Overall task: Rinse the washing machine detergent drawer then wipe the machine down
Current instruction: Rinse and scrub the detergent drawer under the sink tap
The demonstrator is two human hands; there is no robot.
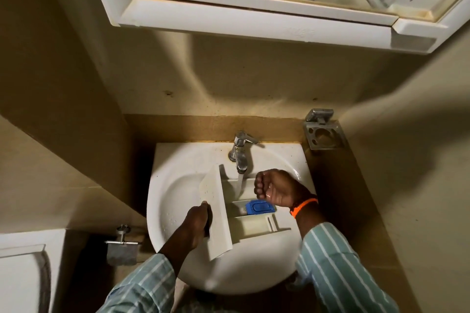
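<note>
Detergent drawer [250, 213]: white, lying across our sink [167, 201] at lower centre of the frame, water from the tap [240, 150] running into its upper compartment. Blue insert [260, 206] in the middle compartment. Our left hand [197, 223] grips the front panel; our right hand [276, 188] is cupped, fingers curled, holding nothing, beside the stream.

White sink [178, 185], chrome tap [240, 150] running, mirror cabinet [254, 20] above.
</note>
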